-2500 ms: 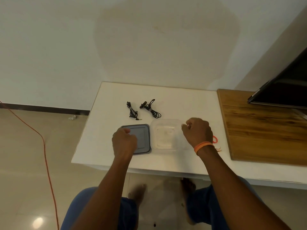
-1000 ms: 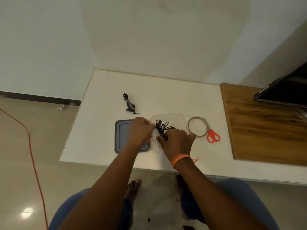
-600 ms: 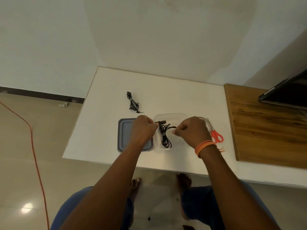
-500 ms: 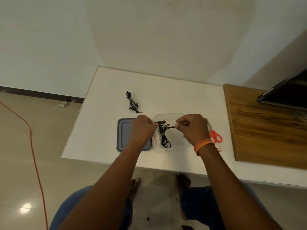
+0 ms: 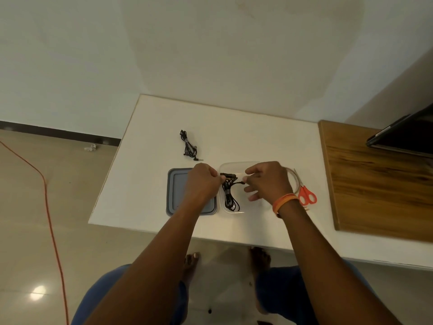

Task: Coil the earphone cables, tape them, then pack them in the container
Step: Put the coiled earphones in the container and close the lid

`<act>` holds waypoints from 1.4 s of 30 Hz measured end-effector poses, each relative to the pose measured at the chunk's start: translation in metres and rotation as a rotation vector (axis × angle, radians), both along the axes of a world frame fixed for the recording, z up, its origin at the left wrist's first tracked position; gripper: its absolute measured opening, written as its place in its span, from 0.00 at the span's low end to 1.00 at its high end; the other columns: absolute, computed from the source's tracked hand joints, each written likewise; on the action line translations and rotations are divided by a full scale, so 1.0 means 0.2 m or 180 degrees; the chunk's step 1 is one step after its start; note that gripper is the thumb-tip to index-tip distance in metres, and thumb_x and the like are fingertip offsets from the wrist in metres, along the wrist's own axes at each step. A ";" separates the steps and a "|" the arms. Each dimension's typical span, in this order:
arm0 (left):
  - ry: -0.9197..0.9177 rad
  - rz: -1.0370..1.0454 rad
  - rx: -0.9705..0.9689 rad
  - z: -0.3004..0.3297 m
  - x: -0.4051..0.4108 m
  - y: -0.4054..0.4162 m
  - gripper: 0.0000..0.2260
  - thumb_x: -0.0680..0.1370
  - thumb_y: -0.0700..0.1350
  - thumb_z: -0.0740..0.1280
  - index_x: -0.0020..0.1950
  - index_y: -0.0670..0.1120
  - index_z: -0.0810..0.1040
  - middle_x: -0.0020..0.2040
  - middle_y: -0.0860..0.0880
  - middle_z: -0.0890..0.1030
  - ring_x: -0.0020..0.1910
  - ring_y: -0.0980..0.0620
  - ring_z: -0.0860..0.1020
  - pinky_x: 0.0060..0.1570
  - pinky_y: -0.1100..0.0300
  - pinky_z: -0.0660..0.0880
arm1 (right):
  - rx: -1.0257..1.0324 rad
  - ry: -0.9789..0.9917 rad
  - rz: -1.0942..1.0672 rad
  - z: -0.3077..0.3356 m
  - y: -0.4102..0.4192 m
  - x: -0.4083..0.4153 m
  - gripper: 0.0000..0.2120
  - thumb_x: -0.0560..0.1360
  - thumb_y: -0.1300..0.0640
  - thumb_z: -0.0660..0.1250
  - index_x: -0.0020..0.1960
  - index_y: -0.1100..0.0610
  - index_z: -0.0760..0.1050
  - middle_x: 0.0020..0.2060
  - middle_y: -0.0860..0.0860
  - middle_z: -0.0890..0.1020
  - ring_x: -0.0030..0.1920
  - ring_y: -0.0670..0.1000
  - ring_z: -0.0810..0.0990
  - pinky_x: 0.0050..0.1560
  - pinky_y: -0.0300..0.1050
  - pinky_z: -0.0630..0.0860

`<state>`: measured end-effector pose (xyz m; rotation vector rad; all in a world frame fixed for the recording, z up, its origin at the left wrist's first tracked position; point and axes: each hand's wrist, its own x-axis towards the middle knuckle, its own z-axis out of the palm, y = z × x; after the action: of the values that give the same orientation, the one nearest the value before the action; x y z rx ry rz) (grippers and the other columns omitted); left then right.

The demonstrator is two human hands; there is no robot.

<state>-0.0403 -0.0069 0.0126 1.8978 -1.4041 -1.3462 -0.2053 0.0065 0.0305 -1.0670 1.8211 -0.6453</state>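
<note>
A taped black earphone coil (image 5: 229,195) lies inside the clear container (image 5: 236,164) on the white table (image 5: 150,184). My left hand (image 5: 202,184) pinches the coil's upper end at the container's left wall. Over the container's right half is my right hand (image 5: 267,181), fingers spread, with its fingertips at the plug end that sticks out of the coil. I cannot tell whether they grip it. A second taped black coil (image 5: 188,146) lies on the table behind the grey lid (image 5: 177,191), which is left of the container.
A tape roll (image 5: 295,181) and red-handled scissors (image 5: 307,198) lie right of the container, partly behind my right wrist. A wooden board (image 5: 375,184) with a dark screen (image 5: 407,137) fills the right side. An orange cord (image 5: 50,221) runs across the floor at left.
One coil has gone from the table into the container, held by both hands. In the last half second my right hand's fingers have spread apart; my left hand keeps its pinch.
</note>
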 end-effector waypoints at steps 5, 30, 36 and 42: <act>-0.0035 -0.0031 0.0061 0.01 0.01 0.00 0.12 0.76 0.41 0.70 0.44 0.31 0.79 0.36 0.35 0.81 0.33 0.42 0.79 0.39 0.47 0.80 | -0.0448 -0.0025 -0.0189 0.11 -0.12 0.03 0.03 0.72 0.68 0.70 0.46 0.66 0.80 0.37 0.62 0.83 0.29 0.55 0.83 0.28 0.45 0.80; 0.0215 0.2010 -0.0720 0.14 0.18 -0.13 0.13 0.75 0.35 0.60 0.56 0.45 0.79 0.48 0.52 0.80 0.44 0.55 0.79 0.44 0.62 0.76 | -0.0970 0.0215 0.0173 0.03 -0.51 0.50 0.07 0.65 0.56 0.77 0.35 0.59 0.85 0.30 0.51 0.83 0.30 0.45 0.79 0.35 0.38 0.75; -0.0344 0.0202 -0.0279 0.10 0.07 -0.08 0.06 0.74 0.39 0.67 0.38 0.45 0.80 0.33 0.52 0.78 0.34 0.52 0.74 0.26 0.74 0.64 | -0.0817 0.0823 0.0061 0.23 -0.15 0.06 0.08 0.67 0.52 0.77 0.38 0.57 0.85 0.33 0.49 0.85 0.34 0.40 0.81 0.41 0.34 0.75; -0.0477 -0.0469 -0.0020 0.06 0.00 -0.02 0.08 0.73 0.41 0.71 0.38 0.43 0.73 0.35 0.44 0.72 0.35 0.49 0.70 0.34 0.58 0.65 | -0.0671 0.1890 0.0076 0.05 0.19 -0.07 0.08 0.67 0.50 0.77 0.39 0.55 0.86 0.48 0.53 0.80 0.54 0.50 0.76 0.53 0.37 0.64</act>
<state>-0.0408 -0.0115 0.0239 1.9591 -1.6481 -1.2855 -0.2190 0.0437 0.0407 -1.5385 2.2707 -0.5485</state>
